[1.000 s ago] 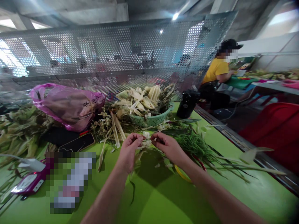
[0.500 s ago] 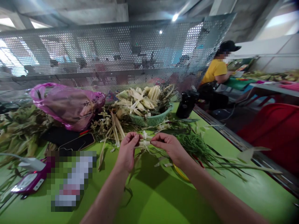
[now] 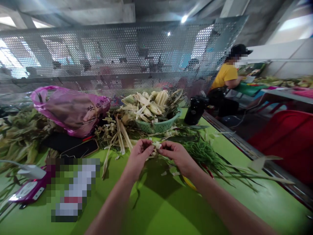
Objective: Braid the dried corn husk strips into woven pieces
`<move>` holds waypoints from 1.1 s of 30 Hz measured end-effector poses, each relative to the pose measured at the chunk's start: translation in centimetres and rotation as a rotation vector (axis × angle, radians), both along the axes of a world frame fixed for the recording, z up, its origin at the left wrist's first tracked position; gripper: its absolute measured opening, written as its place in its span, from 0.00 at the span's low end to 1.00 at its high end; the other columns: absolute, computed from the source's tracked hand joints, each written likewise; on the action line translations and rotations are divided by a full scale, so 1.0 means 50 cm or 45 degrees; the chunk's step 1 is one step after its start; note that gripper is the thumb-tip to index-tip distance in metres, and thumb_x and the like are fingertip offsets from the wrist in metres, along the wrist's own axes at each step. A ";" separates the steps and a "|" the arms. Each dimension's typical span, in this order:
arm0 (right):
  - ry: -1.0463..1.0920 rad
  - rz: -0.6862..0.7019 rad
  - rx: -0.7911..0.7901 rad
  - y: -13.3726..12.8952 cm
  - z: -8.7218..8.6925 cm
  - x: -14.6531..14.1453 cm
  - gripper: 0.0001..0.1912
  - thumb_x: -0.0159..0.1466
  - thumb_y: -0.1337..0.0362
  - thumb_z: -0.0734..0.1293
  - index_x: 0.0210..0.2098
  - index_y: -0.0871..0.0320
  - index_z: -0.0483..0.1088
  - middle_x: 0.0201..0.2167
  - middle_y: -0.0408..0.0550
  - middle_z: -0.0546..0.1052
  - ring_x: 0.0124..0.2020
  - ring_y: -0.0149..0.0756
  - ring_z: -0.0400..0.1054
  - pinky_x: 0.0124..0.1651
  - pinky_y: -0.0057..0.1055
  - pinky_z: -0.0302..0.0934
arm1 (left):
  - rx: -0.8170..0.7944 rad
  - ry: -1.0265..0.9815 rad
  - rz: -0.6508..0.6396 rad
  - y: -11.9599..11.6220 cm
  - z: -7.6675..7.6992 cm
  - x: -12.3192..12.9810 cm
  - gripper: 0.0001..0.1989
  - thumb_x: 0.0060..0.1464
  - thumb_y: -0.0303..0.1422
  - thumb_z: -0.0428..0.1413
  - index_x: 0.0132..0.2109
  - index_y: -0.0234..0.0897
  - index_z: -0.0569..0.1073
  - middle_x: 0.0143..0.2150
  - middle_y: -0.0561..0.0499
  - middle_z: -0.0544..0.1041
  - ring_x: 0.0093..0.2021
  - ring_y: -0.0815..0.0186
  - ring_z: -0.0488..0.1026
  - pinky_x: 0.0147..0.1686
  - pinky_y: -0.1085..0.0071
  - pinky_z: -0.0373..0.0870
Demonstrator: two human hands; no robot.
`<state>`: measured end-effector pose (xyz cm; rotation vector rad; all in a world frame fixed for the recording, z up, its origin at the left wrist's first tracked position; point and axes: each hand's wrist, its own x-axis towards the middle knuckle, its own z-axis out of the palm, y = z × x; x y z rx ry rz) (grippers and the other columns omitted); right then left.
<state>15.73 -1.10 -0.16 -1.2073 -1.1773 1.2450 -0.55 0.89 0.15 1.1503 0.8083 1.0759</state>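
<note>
Between my two hands is a small pale knotted piece of corn husk (image 3: 156, 145), held over the table. My left hand (image 3: 137, 160) pinches its left side, thumb against curled fingers. From the right, the thumb and fingertips of my right hand (image 3: 178, 156) grip the other side. The fingers partly cover the piece, so its full shape is hidden. Just beyond the hands stands a green plastic basket (image 3: 158, 126) heaped with dry corn husks (image 3: 154, 106). Green string-like strands (image 3: 204, 151) lie in a tangle to the right of my right hand.
A pink plastic bag (image 3: 70, 112), a phone (image 3: 80, 148) and a purple power strip (image 3: 29, 191) lie left on the green table (image 3: 156, 209). A black bottle (image 3: 195, 111) stands beside the basket. A perforated metal screen (image 3: 117, 65) rises behind. A person in yellow (image 3: 226, 76) sits at right.
My hands have come slightly closer together. The husk piece has turned between my fingers, and the strips that stretched across from hand to hand now show less.
</note>
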 end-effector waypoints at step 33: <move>-0.426 -0.139 0.281 -0.005 -0.007 -0.014 0.09 0.55 0.58 0.68 0.29 0.58 0.68 0.26 0.44 0.70 0.28 0.32 0.62 0.31 0.28 0.58 | -0.241 -0.167 -0.029 0.005 -0.031 0.006 0.17 0.41 0.38 0.65 0.36 0.33 0.73 0.30 0.51 0.75 0.30 0.70 0.70 0.35 0.72 0.67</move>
